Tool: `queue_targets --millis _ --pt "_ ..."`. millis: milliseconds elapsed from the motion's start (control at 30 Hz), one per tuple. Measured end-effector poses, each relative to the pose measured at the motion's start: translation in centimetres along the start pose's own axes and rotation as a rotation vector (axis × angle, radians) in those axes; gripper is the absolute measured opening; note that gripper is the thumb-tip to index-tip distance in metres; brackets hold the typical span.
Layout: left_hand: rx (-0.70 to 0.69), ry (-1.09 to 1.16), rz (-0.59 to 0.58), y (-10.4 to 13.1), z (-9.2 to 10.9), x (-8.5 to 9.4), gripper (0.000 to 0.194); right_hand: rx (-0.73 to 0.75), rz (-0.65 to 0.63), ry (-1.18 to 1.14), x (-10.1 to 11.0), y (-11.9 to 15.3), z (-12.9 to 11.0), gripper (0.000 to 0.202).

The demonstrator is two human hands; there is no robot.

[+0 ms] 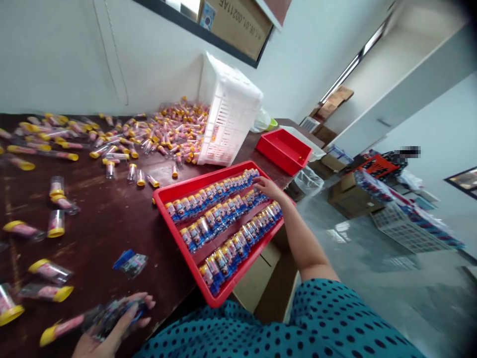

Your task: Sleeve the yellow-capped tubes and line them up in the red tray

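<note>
My left hand (117,323), low at the left, is closed around a bunch of small clear packets (106,315) with dark and blue contents. Beside it on the table lies a yellow-capped tube (61,329). A few more blue-and-clear packets (131,262) lie just beyond this hand. My right hand (267,188) reaches over the far right end of a red tray (179,251), its fingers bent together at the tubes; what they pinch is too small to make out. Three rows of yellow-capped clear tubes (223,256) with blue bottoms stand in the tray.
Many loose tubes (149,132) spread over the dark table (93,209), spilling from a tipped white basket (233,112). Behind the tray is a smaller red bin (283,149). An open cardboard box (257,283) sits below the tray's near edge. Boxes and crates stand at right.
</note>
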State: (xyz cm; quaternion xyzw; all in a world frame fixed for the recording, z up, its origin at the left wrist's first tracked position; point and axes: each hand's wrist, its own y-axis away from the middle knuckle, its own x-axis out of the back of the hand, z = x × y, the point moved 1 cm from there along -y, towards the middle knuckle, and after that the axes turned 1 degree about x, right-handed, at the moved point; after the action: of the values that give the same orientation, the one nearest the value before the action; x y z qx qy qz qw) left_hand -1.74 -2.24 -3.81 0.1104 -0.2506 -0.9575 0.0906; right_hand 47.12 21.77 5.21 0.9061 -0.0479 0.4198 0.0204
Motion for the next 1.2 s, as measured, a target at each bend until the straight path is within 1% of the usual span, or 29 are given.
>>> queue_targets --millis 100,167,233,300,367,400,467,500,533,567,600,667,700,767,800,867,933,1000,1067,1133,1200 --pt "0.016 0.025 -0.059 0.1 0.7 -0.6 0.04 0.062 -0.059 0.059 -3.2 1.5 -0.9 0.035" --pt "0.018 0.035 -0.066 0.4 1.1 -0.9 0.042 0.08 -0.038 0.098 -4.1 2.1 -1.5 0.035" --pt "0.033 0.074 -0.032 0.9 1.4 -1.0 0.043 0.089 0.012 0.125 -4.4 2.2 -2.7 0.033" --pt "0.028 0.123 0.019 1.2 1.5 -0.9 0.043 0.137 0.051 0.113 -5.2 2.1 -5.0 0.031" --pt "0.006 0.15 0.059 1.4 1.4 -0.8 0.042 0.27 0.012 0.048 -7.3 2.1 -8.8 0.03" --pt "-0.008 0.156 0.073 1.4 1.4 -0.7 0.041 0.367 -0.046 0.012 -8.9 2.1 -11.2 0.029" --pt "-0.033 0.176 0.102 1.4 1.4 -0.6 0.041 0.585 -0.212 0.0 -13.0 2.6 -16.5 0.028" --pt "-0.04 0.195 0.11 1.4 1.5 -0.6 0.041 0.687 -0.292 0.056 -15.3 2.9 -19.1 0.027" --pt "-0.044 0.219 0.113 1.4 1.6 -0.5 0.042 0.773 -0.356 0.162 -17.6 3.1 -21.6 0.027" --pt "-0.042 0.245 0.11 1.5 1.8 -0.4 0.043 0.822 -0.39 0.312 -19.9 3.1 -23.8 0.028" --pt "-0.036 0.268 0.101 1.7 1.9 -0.3 0.044 0.833 -0.416 0.487 -22.0 3.0 -25.6 0.03" --pt "-0.028 0.291 0.085 1.9 2.1 0.1 0.043 0.781 -0.451 0.737 -25.3 2.4 -28.1 0.03" --pt "-0.034 0.291 0.094 2.1 2.2 0.4 0.041 0.748 -0.471 0.801 -26.6 2.1 -28.9 0.028" --pt "-0.071 0.287 0.148 2.2 2.1 1.2 0.038 0.716 -0.514 0.824 -28.4 1.7 -29.7 0.025" --pt "-0.096 0.292 0.183 2.2 2.0 1.7 0.037 0.719 -0.534 0.823 -28.9 1.7 -30.0 0.025" --pt "-0.134 0.315 0.229 2.2 1.6 2.7 0.036 0.752 -0.562 0.806 -29.3 2.1 -30.2 0.029" --pt "-0.148 0.341 0.242 2.1 1.3 3.4 0.035 0.841 -0.588 0.712 -28.8 3.2 -30.4 0.033" --pt "-0.15 0.355 0.236 1.8 1.1 3.7 0.034 0.975 -0.65 0.47 -27.5 5.1 -30.3 0.028" --pt "-0.162 0.361 0.246 1.6 0.9 3.7 0.032 1.066 -0.759 0.151 -25.7 7.5 -29.8 0.017" --pt "-0.197 0.344 0.271 1.3 0.9 3.4 0.029 1.058 -0.853 -0.087 -23.9 10.1 -28.9 0.015" --pt "-0.245 0.297 0.291 1.2 0.9 2.9 0.026 1.0 -0.874 -0.211 -22.5 12.3 -27.9 0.016"
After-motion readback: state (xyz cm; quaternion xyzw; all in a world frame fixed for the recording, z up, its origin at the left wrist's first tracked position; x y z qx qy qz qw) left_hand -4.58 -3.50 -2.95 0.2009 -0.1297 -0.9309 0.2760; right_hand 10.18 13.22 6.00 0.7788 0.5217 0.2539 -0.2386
